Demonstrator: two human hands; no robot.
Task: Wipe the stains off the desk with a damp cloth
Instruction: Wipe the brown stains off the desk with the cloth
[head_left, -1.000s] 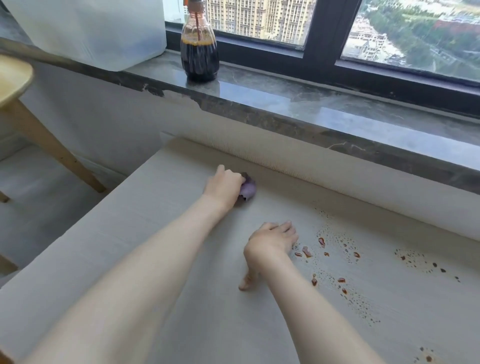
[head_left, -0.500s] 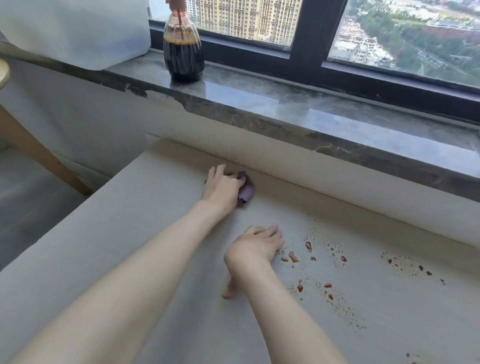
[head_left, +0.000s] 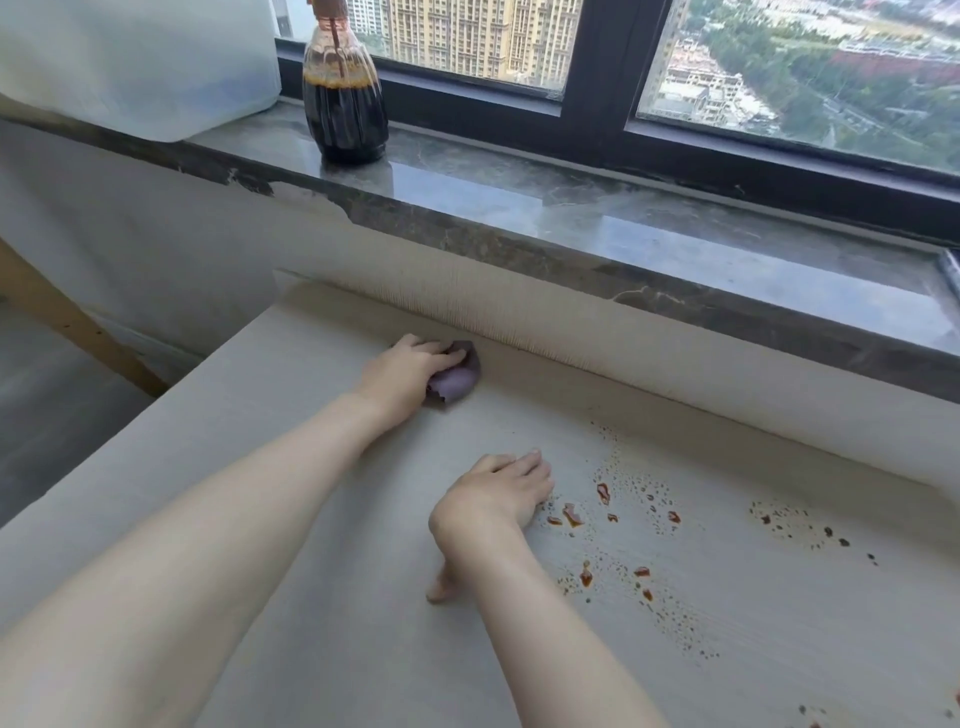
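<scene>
A pale desk (head_left: 291, 530) runs under the window sill. My left hand (head_left: 402, 371) grips a small purple cloth (head_left: 454, 382) at the desk's back edge, fingers curled over it. My right hand (head_left: 493, 496) rests on the desk nearer to me, fingers flat and thumb spread toward me. Just right of that hand lies a patch of red-brown stains (head_left: 605, 514), with drops and fine speckles. A second speckled patch (head_left: 789, 522) sits farther right.
A spray bottle of dark liquid (head_left: 345, 104) stands on the grey stone sill (head_left: 571, 208). A white plastic container (head_left: 135, 67) sits at the sill's left end. A wooden leg (head_left: 67, 317) slants down at the left, beyond the desk's left edge.
My left hand has closed its fingers over the purple cloth at the back edge. My right hand stays planted beside the stains. The view has shifted slightly.
</scene>
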